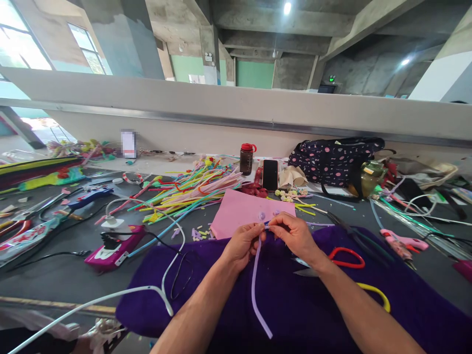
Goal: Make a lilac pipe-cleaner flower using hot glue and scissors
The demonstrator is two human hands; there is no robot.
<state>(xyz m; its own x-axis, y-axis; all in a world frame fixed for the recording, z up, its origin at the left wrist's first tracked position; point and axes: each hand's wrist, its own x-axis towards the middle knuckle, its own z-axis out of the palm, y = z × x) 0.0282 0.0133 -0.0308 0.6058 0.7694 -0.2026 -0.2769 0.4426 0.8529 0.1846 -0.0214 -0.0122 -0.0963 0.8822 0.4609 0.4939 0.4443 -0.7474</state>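
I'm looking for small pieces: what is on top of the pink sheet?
A small lilac piece shows on the pink sheet. The left hand and right hand cover part of its near side; anything beneath them can't be seen.

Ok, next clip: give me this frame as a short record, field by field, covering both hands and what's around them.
Left grip: fingertips closed on a lilac strip, its long end hanging down
Right grip: fingertips beside the left's; exactly what they pinch is too small to tell
Beneath: purple cloth
Just beyond: pink sheet
Right side: red loop handle, pink glue gun
Further back: coloured stems, red-lidded bottle, phone
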